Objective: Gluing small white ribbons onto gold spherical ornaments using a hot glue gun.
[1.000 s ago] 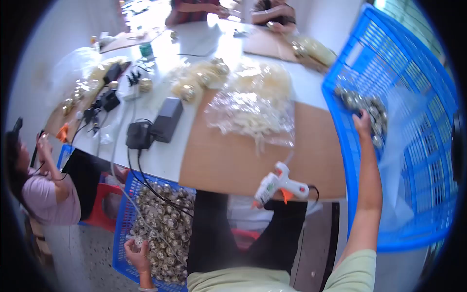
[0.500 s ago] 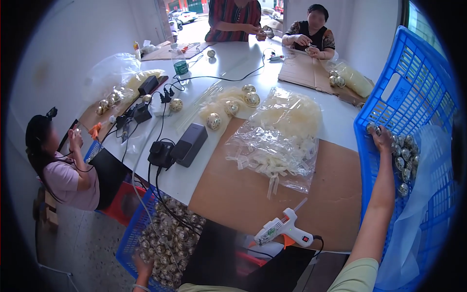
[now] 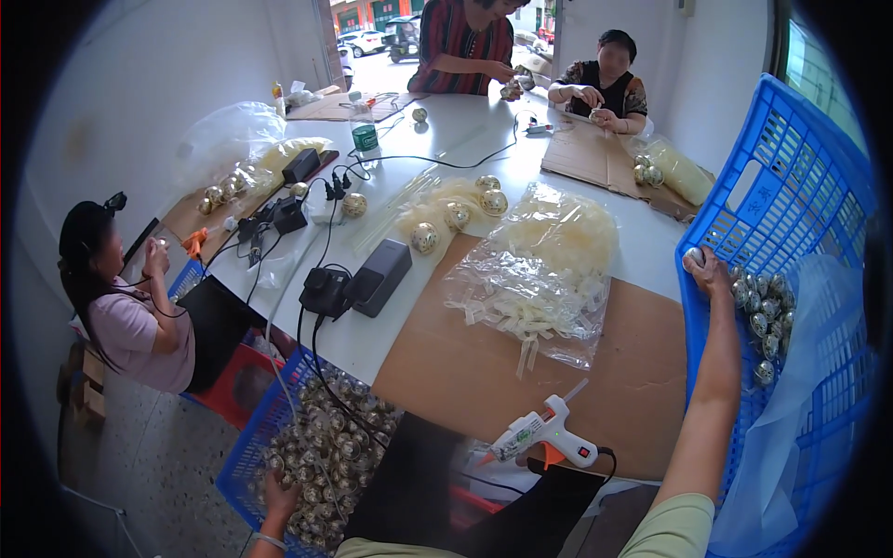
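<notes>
The person's right hand [image 3: 709, 270] is raised at the rim of the tilted blue plastic crate [image 3: 791, 186], its fingers curled around one small pale round ball [image 3: 693, 255]; more shiny balls [image 3: 767, 321] lie heaped inside just beside it. The left hand [image 3: 279, 493] reaches down into the low blue basket of gold balls [image 3: 326, 446] at the table's edge; whether it grips anything cannot be told. To carry this well, the person should probably keep the ball cupped, not pinched, and lift it clear of the crate wall toward the brown cardboard sheet [image 3: 465, 363], where the white glue gun [image 3: 544, 435] lies. Compared with half a second ago, the right hand sits higher at the rim.
</notes>
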Demonstrator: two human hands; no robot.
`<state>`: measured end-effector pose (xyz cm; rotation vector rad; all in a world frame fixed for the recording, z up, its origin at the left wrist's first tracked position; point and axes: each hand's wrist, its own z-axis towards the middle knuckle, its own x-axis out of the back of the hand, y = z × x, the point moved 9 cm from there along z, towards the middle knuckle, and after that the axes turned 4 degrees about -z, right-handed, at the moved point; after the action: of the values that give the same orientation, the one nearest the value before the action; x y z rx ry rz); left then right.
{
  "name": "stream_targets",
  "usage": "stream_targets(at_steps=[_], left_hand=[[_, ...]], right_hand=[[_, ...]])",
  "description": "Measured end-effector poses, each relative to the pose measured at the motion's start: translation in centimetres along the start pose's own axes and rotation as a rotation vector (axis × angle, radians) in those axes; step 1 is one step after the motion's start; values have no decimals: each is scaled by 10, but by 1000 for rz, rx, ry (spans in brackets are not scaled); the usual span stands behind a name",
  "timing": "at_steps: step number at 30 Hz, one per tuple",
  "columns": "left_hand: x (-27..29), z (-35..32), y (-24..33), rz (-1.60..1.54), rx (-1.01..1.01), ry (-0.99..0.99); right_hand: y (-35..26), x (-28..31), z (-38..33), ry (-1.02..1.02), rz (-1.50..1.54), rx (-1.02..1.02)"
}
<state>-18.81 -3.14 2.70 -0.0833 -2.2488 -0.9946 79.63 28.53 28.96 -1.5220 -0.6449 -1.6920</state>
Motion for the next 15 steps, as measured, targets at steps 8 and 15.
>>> stream_targets(at_steps=[8, 15], left_hand=[[38, 26, -42, -290, -135, 63], [77, 43, 39, -496, -634, 257]], right_hand=[[29, -24, -26, 118, -7, -5], [28, 6, -90, 225, 102, -1]])
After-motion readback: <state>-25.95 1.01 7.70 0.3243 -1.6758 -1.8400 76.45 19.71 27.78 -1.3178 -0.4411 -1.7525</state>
